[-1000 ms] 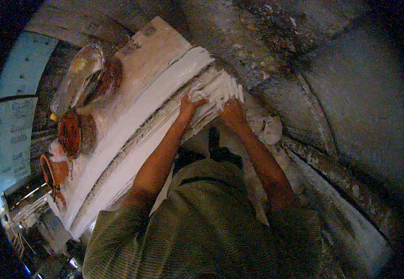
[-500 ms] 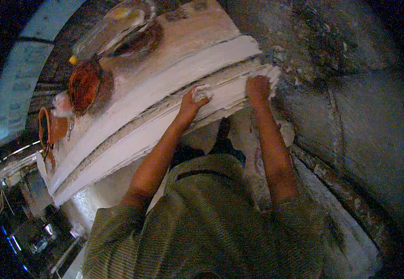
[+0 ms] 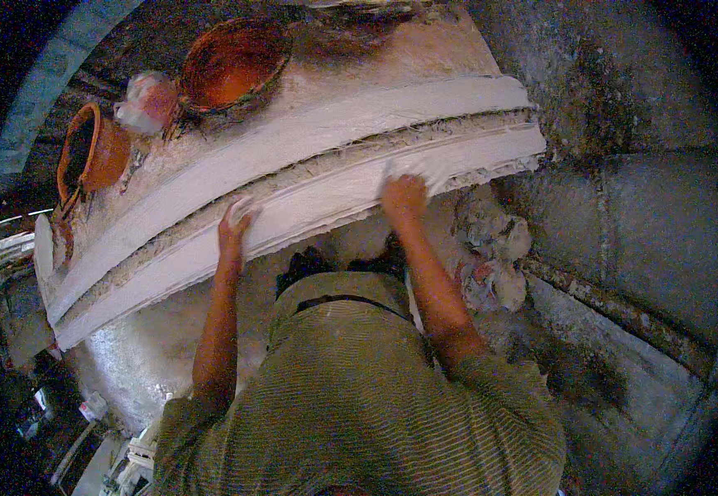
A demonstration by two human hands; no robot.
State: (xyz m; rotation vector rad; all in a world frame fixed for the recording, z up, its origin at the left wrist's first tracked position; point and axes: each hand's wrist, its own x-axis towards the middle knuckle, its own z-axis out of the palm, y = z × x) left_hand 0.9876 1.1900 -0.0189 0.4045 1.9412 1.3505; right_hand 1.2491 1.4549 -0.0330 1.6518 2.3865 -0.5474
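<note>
White plaster-like strip [image 3: 318, 198], long & ridged, lies along nr edge of worktable [image 3: 413, 58], running from lower L up to R, right in front of the person. Nearest: olive ribbed T-shirt [image 3: 351, 380], then dark footwear [image 3: 305, 263] under table edge. L hand [image 3: 236, 217] is at L-centre of the strip, touching its upper part; thumb & fingers part-curled, moderate gap, whitish stuff at fingertips, can't tell if gripped or just smeared on. R hand [image 3: 406, 197] is farther R on same strip, blurred, knuckles up, fingers bent & close tog.; can't tell if anything's under them. Hands well apart. Pale crumpled lumps [image 3: 504, 269] sit low, R of the strip, nr a long dirty pole [image 3: 615, 306]. Beyond strip: narrow rough groove [image 3: 342, 155], dark along its far side, then 2nd white strip [image 3: 318, 126], smoother, roughly parallel. Behind that, toward table's far L side: orange-brown pot [image 3: 109, 157] w/ dark interior, pale-&-reddish bundle [image 3: 148, 103] just beside it, & larger orange-brown bowl [image 3: 239, 66] next to bundle. Farthest, upper L: bluish panel [image 3: 49, 95], cut by dark fisheye rim.
</note>
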